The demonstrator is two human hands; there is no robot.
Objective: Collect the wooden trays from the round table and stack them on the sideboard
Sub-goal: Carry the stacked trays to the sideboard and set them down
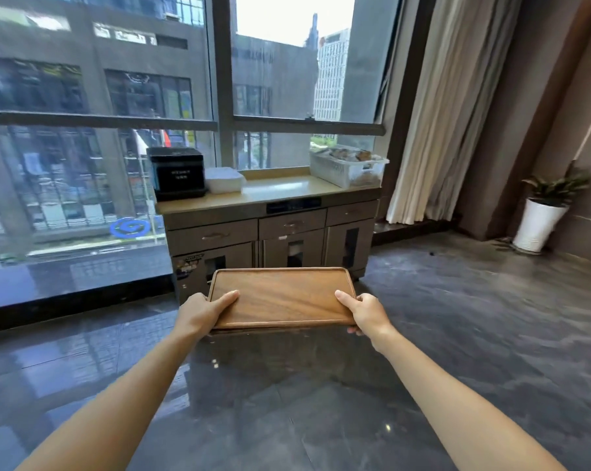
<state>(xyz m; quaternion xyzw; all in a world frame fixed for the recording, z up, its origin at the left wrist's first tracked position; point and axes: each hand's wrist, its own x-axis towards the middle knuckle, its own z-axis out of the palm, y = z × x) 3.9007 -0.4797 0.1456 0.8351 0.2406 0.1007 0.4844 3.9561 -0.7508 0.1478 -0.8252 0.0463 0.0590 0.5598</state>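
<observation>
I hold a stack of brown wooden trays [282, 295] level in front of me, above the dark floor. The top tray is rectangular with a raised rim; edges of at least one more show beneath it. My left hand [204, 312] grips the stack's near left corner, thumb on top. My right hand [363, 312] grips the near right corner the same way. Straight ahead, against the window, stands the sideboard [287, 190], with a beige top, drawers and cabinet doors. The round table is out of view.
On the sideboard sit a black box appliance [178, 173] and a white folded stack [224, 180] at the left, and a white plastic basket [348, 166] at the right. A curtain [436, 113] hangs to the right, and a potted plant [542, 215] stands in the corner.
</observation>
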